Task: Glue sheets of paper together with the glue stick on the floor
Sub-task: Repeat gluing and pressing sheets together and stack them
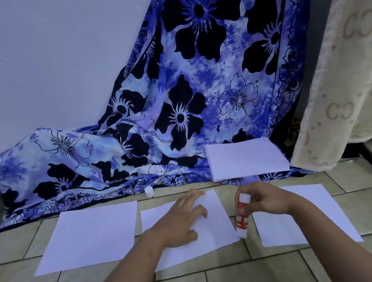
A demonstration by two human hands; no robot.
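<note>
Seemingly early: pins white paper sheet (219,232) under spread left grip (183,220), pinches red-and-white glue stick (240,220) at sheet's right edge in right grip (263,199).

Stretches both bare forearms in from the near edge, converging toward the middle. Presses the left hand (183,221) palm down on a white paper sheet (219,233), fingers straight and spread. Grips a red-and-white glue stick (240,217) in the right hand (265,199), fingers curled, wrist bent left.
</note>
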